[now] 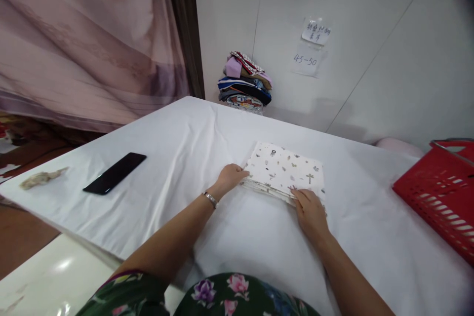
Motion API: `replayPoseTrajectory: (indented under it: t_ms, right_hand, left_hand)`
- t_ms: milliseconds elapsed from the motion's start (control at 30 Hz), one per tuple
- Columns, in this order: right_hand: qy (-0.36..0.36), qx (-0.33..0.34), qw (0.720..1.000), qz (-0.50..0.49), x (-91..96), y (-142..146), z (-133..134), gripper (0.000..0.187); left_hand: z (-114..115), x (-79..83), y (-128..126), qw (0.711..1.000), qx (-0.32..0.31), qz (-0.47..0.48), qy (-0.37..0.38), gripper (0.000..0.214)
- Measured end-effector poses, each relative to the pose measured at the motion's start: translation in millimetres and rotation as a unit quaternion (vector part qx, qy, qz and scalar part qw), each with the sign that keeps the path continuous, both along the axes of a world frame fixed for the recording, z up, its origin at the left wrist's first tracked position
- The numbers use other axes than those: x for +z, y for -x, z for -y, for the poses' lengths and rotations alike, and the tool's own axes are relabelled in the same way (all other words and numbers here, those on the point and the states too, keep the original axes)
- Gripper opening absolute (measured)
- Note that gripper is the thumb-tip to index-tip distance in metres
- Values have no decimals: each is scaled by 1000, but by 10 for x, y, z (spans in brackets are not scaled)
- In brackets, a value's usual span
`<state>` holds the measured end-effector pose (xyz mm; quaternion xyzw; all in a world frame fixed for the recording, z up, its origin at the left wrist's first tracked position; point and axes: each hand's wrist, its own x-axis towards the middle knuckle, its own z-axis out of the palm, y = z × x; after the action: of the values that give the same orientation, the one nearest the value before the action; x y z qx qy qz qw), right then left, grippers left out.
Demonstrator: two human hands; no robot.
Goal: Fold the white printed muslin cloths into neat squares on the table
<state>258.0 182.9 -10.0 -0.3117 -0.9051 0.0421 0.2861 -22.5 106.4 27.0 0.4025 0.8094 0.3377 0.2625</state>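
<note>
A folded white cloth [283, 165] printed with small plant motifs lies on the white-covered table in front of me, its stacked layers showing along the near edge. My left hand [231, 176], with a metal bracelet at the wrist, has its fingers closed on the cloth's near left corner. At the near right side, my right hand [310, 210] grips the edge, fingertips on top and the thumb at the layers. The undersides of both grips are hidden.
A black phone [115, 173] and a small beige bundle [42, 177] lie on the table [170, 168] at left. A red plastic basket [440, 187] stands at right. Stacked folded fabrics [245, 84] sit beyond the far edge by the wall, which bears paper notes [309, 60]. Pink curtain [92, 34] hangs left.
</note>
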Motion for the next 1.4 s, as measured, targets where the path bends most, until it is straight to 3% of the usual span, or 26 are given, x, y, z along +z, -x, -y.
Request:
replayPoseTrajectory:
  t_ms: [167,267,400,500,600,733,900,1200,1300,1400]
  right_hand:
    - [-4,-2,1000,-1,-3,1,2,28]
    - [2,-1,1000,9,-5,1,1,28]
    - [5,3,1000,8,4,7,-2,29]
    - [7,4,1000,11,25,15,1,29]
    - [9,8,1000,10,46,17,3,30]
    - [7,5,1000,5,63,21,4,30]
    - [11,1,1000,12,98,27,18,29]
    - [24,-28,999,-8,102,-1,20,27]
    - [46,-45,998,-2,111,10,15,26]
    - [64,-51,997,-3,126,19,11,25]
  left_hand:
    - [25,-18,-26,1000,3,-24,16,24]
    - [49,-22,-62,994,2,-107,-31,20]
    - [77,-73,-108,938,-107,-275,-185,29]
    - [87,-123,-133,890,-206,-339,-224,29]
    - [103,-149,-156,870,-256,-353,-231,33]
    - [142,-122,-224,860,-275,-350,-248,38]
    - [112,-64,-370,851,-317,-342,-239,28]
    - [-32,-93,-411,865,-310,-340,-198,22]
    - [-3,-100,-450,861,-297,-342,-230,21]
    - [25,-91,-554,839,-303,-362,-271,22]
